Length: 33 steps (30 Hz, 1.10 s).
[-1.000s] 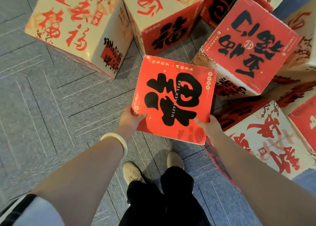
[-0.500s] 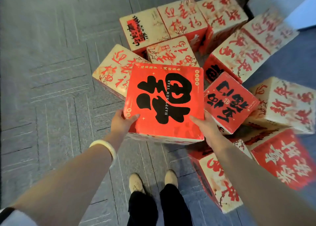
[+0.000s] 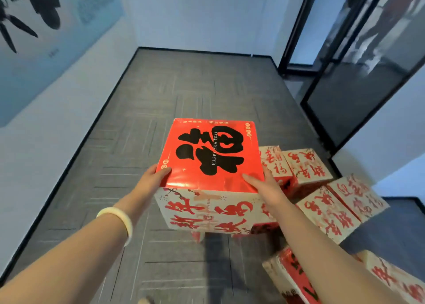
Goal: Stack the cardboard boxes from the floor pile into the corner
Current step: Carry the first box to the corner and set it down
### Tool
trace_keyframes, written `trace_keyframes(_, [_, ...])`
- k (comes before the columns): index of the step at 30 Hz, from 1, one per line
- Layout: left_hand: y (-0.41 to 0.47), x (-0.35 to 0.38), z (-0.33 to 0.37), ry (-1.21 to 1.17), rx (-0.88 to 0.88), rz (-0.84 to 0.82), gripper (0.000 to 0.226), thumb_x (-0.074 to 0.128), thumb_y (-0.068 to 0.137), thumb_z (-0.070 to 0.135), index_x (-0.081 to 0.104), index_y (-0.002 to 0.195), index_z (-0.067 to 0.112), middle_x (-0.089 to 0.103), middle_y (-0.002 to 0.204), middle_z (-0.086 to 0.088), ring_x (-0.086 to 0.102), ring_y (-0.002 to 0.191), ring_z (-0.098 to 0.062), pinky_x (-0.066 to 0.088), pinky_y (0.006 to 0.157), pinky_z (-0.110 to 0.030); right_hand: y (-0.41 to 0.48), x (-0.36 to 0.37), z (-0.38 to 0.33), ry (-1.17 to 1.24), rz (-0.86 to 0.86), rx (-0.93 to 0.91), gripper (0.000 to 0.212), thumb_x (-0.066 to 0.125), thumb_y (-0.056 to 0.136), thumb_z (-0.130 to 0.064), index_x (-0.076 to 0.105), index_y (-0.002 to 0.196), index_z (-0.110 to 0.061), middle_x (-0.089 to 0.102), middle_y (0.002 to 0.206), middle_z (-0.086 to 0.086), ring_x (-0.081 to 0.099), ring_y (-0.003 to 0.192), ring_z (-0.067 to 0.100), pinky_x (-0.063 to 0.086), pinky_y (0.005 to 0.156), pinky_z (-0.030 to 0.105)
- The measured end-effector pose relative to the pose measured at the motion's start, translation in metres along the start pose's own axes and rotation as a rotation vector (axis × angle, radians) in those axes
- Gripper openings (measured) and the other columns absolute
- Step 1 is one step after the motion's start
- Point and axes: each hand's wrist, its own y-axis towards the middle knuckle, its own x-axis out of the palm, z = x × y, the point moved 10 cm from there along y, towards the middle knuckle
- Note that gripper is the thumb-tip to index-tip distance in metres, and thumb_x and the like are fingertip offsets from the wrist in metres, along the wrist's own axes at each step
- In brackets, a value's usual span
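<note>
Cardboard box (image 3: 211, 161), stiff, glossy-topped and probably light, hangs above the carpet (image 3: 110, 188) beside the floor pile (image 3: 326, 211), clasped at its near upper corners by left hand (image 3: 151, 181) and right hand (image 3: 264, 186), thumbs on top.

head cam | faces forward-down toward room corner (image 3: 138, 47) | close over hands
</note>
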Motion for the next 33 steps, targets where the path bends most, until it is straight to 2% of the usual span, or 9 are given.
trace_keyframes(2, [0.016, -0.029, 0.031, -0.015, 0.026, -0.037, 0.027, 0.051, 0.094, 0.022, 0.054, 0.119, 0.014, 0.067, 0.100, -0.012, 0.063, 0.087, -0.030, 0.047, 0.092, -0.049, 0.014, 0.032, -0.034, -0.014, -0.031, -0.033, 0.070, 0.078, 0.066, -0.044, 0.049, 0.129, -0.033, 0.065, 0.118, -0.006, 0.063, 0.107, 0.018, 0.050, 0.094, 0.047])
trace_keyframes(6, [0.051, -0.110, 0.097, -0.082, 0.090, -0.055, 0.019, 0.047, 0.095, 0.020, 0.053, 0.113, 0.020, 0.067, 0.098, -0.015, 0.062, 0.086, -0.031, 0.046, 0.094, -0.050, 0.054, 0.123, -0.106, -0.020, -0.084, -0.085, 0.052, 0.073, 0.078, -0.034, 0.053, 0.125, -0.026, 0.068, 0.113, -0.001, 0.065, 0.104, 0.020, 0.050, 0.094, 0.047])
trace_keyframes(9, [0.078, -0.170, 0.143, -0.111, 0.109, -0.050, 0.022, 0.046, 0.096, 0.022, 0.051, 0.117, 0.021, 0.065, 0.103, -0.019, 0.063, 0.091, -0.034, 0.047, 0.096, -0.052, 0.085, 0.189, -0.153, -0.019, -0.095, -0.102, 0.055, 0.075, 0.076, -0.034, 0.052, 0.126, -0.024, 0.068, 0.113, 0.000, 0.065, 0.103, 0.021, 0.050, 0.094, 0.046])
trace_keyframes(14, [0.131, -0.249, 0.211, -0.112, 0.158, -0.014, 0.016, 0.046, 0.097, 0.023, 0.052, 0.112, 0.023, 0.068, 0.097, -0.016, 0.065, 0.088, -0.033, 0.048, 0.093, -0.052, 0.132, 0.276, -0.217, -0.015, -0.119, -0.119, 0.047, 0.071, 0.081, -0.033, 0.050, 0.123, -0.026, 0.067, 0.111, 0.001, 0.067, 0.097, 0.022, 0.055, 0.083, 0.042])
trace_keyframes(17, [0.170, -0.279, 0.241, -0.120, 0.173, -0.010, 0.012, 0.044, 0.098, 0.024, 0.052, 0.106, 0.022, 0.070, 0.091, -0.015, 0.067, 0.085, -0.032, 0.050, 0.090, -0.050, 0.168, 0.317, -0.253, -0.017, -0.151, -0.155, 0.047, 0.069, 0.083, -0.030, 0.050, 0.125, -0.023, 0.067, 0.112, 0.002, 0.068, 0.095, 0.021, 0.056, 0.075, 0.036])
trace_keyframes(20, [0.220, -0.305, 0.267, -0.114, 0.167, -0.003, 0.019, 0.045, 0.097, 0.028, 0.047, 0.116, 0.022, 0.073, 0.090, -0.013, 0.070, 0.085, -0.032, 0.052, 0.086, -0.051, 0.217, 0.349, -0.280, -0.018, -0.157, -0.163, 0.048, 0.068, 0.083, -0.030, 0.049, 0.126, -0.021, 0.067, 0.112, 0.003, 0.067, 0.097, 0.023, 0.055, 0.083, 0.042])
trace_keyframes(23, [0.279, -0.326, 0.301, -0.086, 0.180, 0.009, 0.024, 0.044, 0.098, 0.027, 0.047, 0.121, 0.019, 0.071, 0.101, -0.017, 0.068, 0.092, -0.035, 0.051, 0.090, -0.052, 0.278, 0.380, -0.311, -0.025, -0.181, -0.188, 0.046, 0.068, 0.084, -0.028, 0.052, 0.126, -0.019, 0.070, 0.109, 0.004, 0.068, 0.097, 0.024, 0.053, 0.090, 0.047])
trace_keyframes(27, [0.359, -0.349, 0.357, -0.067, 0.214, 0.054, 0.022, 0.042, 0.099, 0.025, 0.048, 0.119, 0.018, 0.070, 0.100, -0.016, 0.068, 0.091, -0.033, 0.053, 0.084, -0.046, 0.365, 0.423, -0.361, -0.035, -0.214, -0.222, 0.043, 0.066, 0.085, -0.028, 0.052, 0.125, -0.020, 0.070, 0.109, 0.004, 0.068, 0.097, 0.024, 0.052, 0.090, 0.048])
trace_keyframes(33, [0.476, -0.392, 0.418, -0.073, 0.206, 0.078, 0.026, 0.043, 0.099, 0.027, 0.046, 0.124, 0.021, 0.071, 0.101, -0.014, 0.069, 0.091, -0.033, 0.052, 0.088, -0.051, 0.479, 0.488, -0.430, -0.074, -0.234, -0.238, 0.046, 0.064, 0.086, -0.028, 0.049, 0.128, -0.020, 0.067, 0.113, 0.002, 0.066, 0.099, 0.022, 0.055, 0.085, 0.043])
